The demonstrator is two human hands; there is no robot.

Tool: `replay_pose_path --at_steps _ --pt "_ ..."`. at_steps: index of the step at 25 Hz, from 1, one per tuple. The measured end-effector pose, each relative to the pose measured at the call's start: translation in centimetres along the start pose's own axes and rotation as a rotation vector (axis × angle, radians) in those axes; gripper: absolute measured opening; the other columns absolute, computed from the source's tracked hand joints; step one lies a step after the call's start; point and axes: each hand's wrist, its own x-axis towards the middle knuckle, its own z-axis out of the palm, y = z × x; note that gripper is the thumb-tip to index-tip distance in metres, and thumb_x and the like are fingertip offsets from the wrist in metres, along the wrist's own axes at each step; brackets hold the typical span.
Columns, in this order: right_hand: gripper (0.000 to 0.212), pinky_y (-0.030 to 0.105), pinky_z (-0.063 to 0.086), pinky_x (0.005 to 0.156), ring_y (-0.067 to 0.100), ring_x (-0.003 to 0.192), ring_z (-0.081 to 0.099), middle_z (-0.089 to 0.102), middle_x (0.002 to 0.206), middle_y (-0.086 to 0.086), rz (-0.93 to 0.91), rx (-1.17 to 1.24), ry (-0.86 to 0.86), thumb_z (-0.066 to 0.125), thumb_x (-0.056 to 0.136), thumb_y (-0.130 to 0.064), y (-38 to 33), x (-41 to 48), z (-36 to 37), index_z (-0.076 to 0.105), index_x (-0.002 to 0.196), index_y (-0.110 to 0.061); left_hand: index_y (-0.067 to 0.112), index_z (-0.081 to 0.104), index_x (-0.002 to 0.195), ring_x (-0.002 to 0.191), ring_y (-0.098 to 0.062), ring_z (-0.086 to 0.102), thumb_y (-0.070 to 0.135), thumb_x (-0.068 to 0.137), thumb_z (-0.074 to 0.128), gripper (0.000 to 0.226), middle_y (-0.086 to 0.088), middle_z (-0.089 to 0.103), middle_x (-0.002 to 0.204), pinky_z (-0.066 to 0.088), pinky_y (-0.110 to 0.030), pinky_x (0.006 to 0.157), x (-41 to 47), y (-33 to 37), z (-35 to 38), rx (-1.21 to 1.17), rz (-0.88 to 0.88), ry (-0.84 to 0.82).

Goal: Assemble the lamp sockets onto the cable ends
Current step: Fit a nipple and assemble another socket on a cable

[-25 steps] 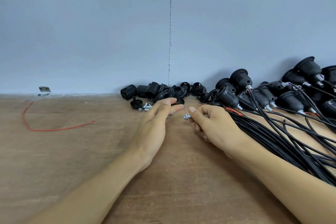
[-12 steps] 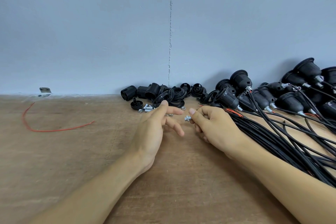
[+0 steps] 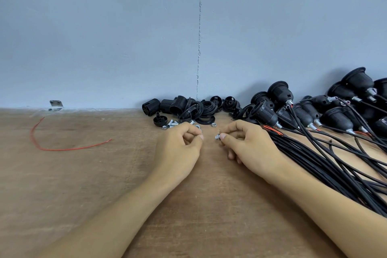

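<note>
My right hand (image 3: 251, 148) pinches a small threaded metal fitting (image 3: 217, 137) between thumb and forefinger, just above the wooden table (image 3: 104, 174). A little to its left, my left hand (image 3: 180, 151) has its fingers curled and its thumb pressed to the forefinger; a small silver nut (image 3: 199, 131) shows at the fingertips. Loose black socket parts (image 3: 188, 109) lie heaped against the wall beyond both hands. Small metal nuts and tubes (image 3: 170, 124) lie in front of that heap.
Several black sockets fitted on cables (image 3: 266, 113) lie at the right, their black cable bundle (image 3: 314, 153) running under my right forearm. A red wire (image 3: 62, 147) curves on the table at the left. A metal bracket (image 3: 55, 104) sits at the foot of the blue-grey wall.
My left hand reached with straight fingers toward the loose nuts, then drew back slightly and curled into a pinch. My right hand has barely moved and still holds the fitting.
</note>
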Motion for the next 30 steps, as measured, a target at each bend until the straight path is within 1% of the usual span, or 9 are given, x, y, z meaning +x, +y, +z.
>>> replay_pose_path --at_steps 3,6,10,12,15,20,24,27,30 --pt "0.006 0.018 0.046 0.054 0.009 0.051 0.064 0.074 0.079 -0.002 -0.053 -0.097 -0.003 0.069 0.092 -0.019 0.0 -0.2 0.2 0.068 0.092 -0.025 0.030 0.069 0.082 0.060 -0.001 0.055 0.014 0.087 0.070 0.017 0.011 0.063 0.072 0.041 -0.014 0.057 0.4 -0.2 -0.3 0.184 0.055 0.070" --pt "0.007 0.024 0.053 0.062 0.009 0.052 0.065 0.074 0.079 -0.005 -0.100 -0.143 -0.016 0.069 0.092 -0.019 -0.1 -0.5 0.3 0.069 0.092 -0.026 0.024 0.066 0.107 0.103 -0.015 0.055 0.017 0.088 0.066 0.020 0.008 0.059 0.106 0.045 -0.031 0.088 1.4 -0.6 -0.9 0.359 0.056 0.193" --pt "0.008 0.025 0.053 0.063 0.011 0.053 0.065 0.073 0.078 -0.007 -0.127 -0.155 -0.021 0.070 0.091 -0.020 -0.2 -0.7 0.4 0.069 0.089 -0.028 0.019 0.057 0.136 0.151 -0.024 0.023 0.047 0.100 0.051 0.046 -0.007 0.037 0.158 0.026 -0.043 0.121 2.8 -1.4 -1.8 0.480 -0.105 0.008" --pt "0.008 0.029 0.055 0.066 0.015 0.057 0.065 0.072 0.078 -0.007 -0.136 -0.169 -0.021 0.070 0.091 -0.020 -0.2 -0.7 0.5 0.069 0.089 -0.028 0.023 0.052 0.145 0.157 -0.021 0.009 0.061 0.101 0.036 0.060 -0.008 0.022 0.167 0.017 -0.048 0.125 3.1 -1.7 -1.9 0.527 -0.134 -0.094" --pt "0.008 0.034 0.057 0.069 0.019 0.062 0.065 0.072 0.077 -0.007 -0.147 -0.170 -0.025 0.070 0.090 -0.020 -0.1 -0.7 0.5 0.070 0.089 -0.028 0.020 0.058 0.140 0.153 -0.022 0.022 0.062 0.102 0.027 0.065 -0.005 0.040 0.157 0.021 -0.049 0.123 3.7 -2.3 -2.0 0.583 -0.094 -0.120" --pt "0.007 0.035 0.056 0.070 0.019 0.064 0.065 0.072 0.078 -0.007 -0.157 -0.183 -0.027 0.070 0.090 -0.021 -0.1 -0.7 0.5 0.070 0.090 -0.029 0.009 0.069 0.092 0.137 -0.029 0.041 0.048 0.104 0.036 0.053 -0.006 0.064 0.118 0.036 -0.048 0.112 3.8 -2.6 -2.2 0.416 -0.093 -0.006" --pt "0.007 0.024 0.054 0.062 0.012 0.056 0.066 0.073 0.079 -0.007 -0.119 -0.131 -0.030 0.072 0.090 -0.022 -0.1 -0.6 0.3 0.070 0.090 -0.028 0.010 0.074 0.114 0.140 -0.022 0.046 0.031 0.104 0.049 0.034 -0.003 0.064 0.134 0.035 -0.038 0.116 3.2 -1.6 -2.3 0.294 0.014 0.196" --pt "0.006 0.017 0.046 0.050 0.012 0.052 0.064 0.075 0.082 -0.002 -0.071 -0.026 -0.023 0.071 0.090 -0.018 -0.1 -0.4 0.0 0.070 0.092 -0.024 0.025 0.079 0.101 0.103 0.002 0.067 0.010 0.095 0.065 0.021 0.016 0.076 0.103 0.043 -0.006 0.088 1.7 0.0 -2.3 0.019 0.162 0.402" --pt "0.007 0.022 0.045 0.048 0.015 0.053 0.062 0.076 0.088 0.000 -0.051 0.104 -0.024 0.069 0.092 -0.016 -0.3 -0.4 -0.2 0.069 0.097 -0.021 0.032 0.077 0.091 0.084 0.004 0.070 0.007 0.090 0.072 0.026 0.019 0.076 0.085 0.048 -0.009 0.077 0.4 1.3 -1.3 -0.278 0.074 0.254"
